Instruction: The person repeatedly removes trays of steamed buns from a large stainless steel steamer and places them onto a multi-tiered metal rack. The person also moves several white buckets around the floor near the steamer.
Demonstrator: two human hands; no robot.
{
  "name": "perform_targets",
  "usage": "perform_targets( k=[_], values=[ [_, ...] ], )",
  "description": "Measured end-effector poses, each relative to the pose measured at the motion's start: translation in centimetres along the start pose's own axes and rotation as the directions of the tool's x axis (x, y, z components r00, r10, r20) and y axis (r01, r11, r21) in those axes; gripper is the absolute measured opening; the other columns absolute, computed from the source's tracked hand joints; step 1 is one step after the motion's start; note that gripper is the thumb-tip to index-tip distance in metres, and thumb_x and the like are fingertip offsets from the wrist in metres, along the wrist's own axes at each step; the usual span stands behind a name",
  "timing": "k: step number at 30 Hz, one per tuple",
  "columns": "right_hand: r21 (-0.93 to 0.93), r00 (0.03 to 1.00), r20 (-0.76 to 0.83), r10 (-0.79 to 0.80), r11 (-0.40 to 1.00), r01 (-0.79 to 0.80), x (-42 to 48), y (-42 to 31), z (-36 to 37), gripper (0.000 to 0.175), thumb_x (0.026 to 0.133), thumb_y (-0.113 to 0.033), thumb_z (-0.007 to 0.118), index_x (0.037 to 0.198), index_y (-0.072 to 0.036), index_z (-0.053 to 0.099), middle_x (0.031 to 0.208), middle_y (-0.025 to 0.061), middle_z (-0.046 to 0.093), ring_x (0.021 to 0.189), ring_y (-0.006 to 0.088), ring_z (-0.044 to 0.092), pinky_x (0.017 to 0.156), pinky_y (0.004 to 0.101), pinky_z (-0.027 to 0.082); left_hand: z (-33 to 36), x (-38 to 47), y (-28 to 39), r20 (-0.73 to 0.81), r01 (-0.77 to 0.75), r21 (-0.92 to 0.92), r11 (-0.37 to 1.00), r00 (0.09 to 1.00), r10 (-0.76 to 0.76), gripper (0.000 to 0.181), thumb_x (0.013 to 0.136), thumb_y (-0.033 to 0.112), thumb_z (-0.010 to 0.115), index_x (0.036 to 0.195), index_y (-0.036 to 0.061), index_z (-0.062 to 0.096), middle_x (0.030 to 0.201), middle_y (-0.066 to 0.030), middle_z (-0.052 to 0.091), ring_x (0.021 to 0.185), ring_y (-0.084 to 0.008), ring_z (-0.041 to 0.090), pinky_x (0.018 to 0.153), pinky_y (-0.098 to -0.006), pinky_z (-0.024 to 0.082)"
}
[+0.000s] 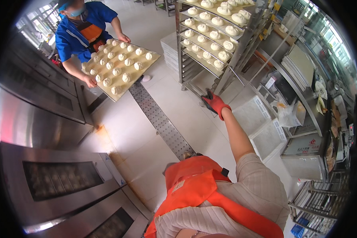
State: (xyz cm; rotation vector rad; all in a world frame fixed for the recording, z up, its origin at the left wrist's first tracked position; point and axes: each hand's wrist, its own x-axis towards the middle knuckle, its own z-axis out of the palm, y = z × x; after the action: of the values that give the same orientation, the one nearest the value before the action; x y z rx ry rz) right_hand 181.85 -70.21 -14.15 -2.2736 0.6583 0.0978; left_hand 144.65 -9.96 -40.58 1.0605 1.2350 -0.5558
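Observation:
My right hand [214, 104], in a red glove with dark fingers and palm, reaches forward beside the foot of a metal tray rack [181, 44]. Its fingers look apart, and I see nothing held in them. Trays of pleated buns [215, 35] fill the rack's upper levels. My left hand is out of view. Ahead on the left, a person in a blue jacket [68, 35] and face mask holds a lined tray [134, 76] of pleated buns by its edges with both hands.
Steel ovens [62, 205] with glass windows line the left side. A perforated drain cover [160, 122] crosses the tiled floor. White crates [267, 139] stand at right, below a steel worktable [303, 101] with boards and bags. Another rack [315, 196] is at lower right.

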Motion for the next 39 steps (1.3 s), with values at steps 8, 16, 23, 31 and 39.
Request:
perform_targets(
  k=[8,16,23,31,39],
  values=[
    [0.153,0.935,0.136,0.328,0.925,-0.347,7.9,-1.4,2.2,0.067,0.09,-0.044,0.056,0.145,-0.011,0.034,0.103,0.0146,0.062,0.087,0.0233,0.061,0.073,0.0347,0.049,2.4,6.3,16.7,0.064,-0.007,0.143,0.99,0.998,-0.002,0.049,0.094,0.047,0.052,0.123,0.0069,0.054,0.122,-0.0101,0.061,0.107,-0.0243,0.058,0.092,-0.0393,0.045],
    [-0.109,0.9,-0.271,0.34,0.918,-0.38,7.7,3.3,1.6,0.07,0.09,-0.041,0.057,0.147,-0.011,0.032,0.13,0.0194,0.057,0.119,0.0356,0.054,0.099,0.0383,0.043,11.9,8.1,40.2,0.262,-0.522,0.043,0.852,0.829,0.495,0.06,0.095,0.05,0.048,0.134,0.0049,0.047,0.133,-0.0126,0.055,0.119,-0.029,0.052,0.102,-0.0423,0.039],
    [-0.103,0.928,-0.094,0.361,0.924,-0.369,9.9,8.0,-3.2,0.059,0.091,-0.041,0.055,0.138,-0.005,0.046,0.135,0.0192,0.053,0.125,0.0347,0.049,0.103,0.0386,0.041,17.3,5.2,32.2,0.271,-0.392,0.021,0.92,0.888,0.372,0.067,0.094,0.051,0.05,0.143,0.0065,0.038,0.143,-0.0129,0.046,0.132,-0.0292,0.043,0.111,-0.0441,0.031],
    [-0.55,0.666,0.615,0.421,0.835,-0.02,8.4,6.9,0.6,0.061,0.089,-0.055,0.047,0.104,-0.001,0.069,0.105,0.0178,0.068,0.097,0.0345,0.065,0.086,0.0421,0.048,14.5,-0.4,-0.4,-0.047,0.098,-0.179,0.979,0.993,-0.108,0.037,0.094,0.042,0.05,0.108,0.0085,0.055,0.11,-0.0089,0.06,0.101,-0.0245,0.057,0.089,-0.041,0.046],
    [-0.495,0.437,0.861,0.262,0.632,0.596,1.3,2.8,9.1,0.057,0.09,-0.054,0.046,0.112,-0.007,0.068,0.114,0.0164,0.066,0.107,0.0357,0.061,0.092,0.0431,0.047,20.7,-12.9,-10.2,-0.205,-0.116,-0.486,0.866,0.979,0.017,0.039,0.096,0.033,0.049,0.123,0.0044,0.053,0.122,-0.0129,0.059,0.112,-0.026,0.056,0.093,-0.0394,0.046]
  ],
)
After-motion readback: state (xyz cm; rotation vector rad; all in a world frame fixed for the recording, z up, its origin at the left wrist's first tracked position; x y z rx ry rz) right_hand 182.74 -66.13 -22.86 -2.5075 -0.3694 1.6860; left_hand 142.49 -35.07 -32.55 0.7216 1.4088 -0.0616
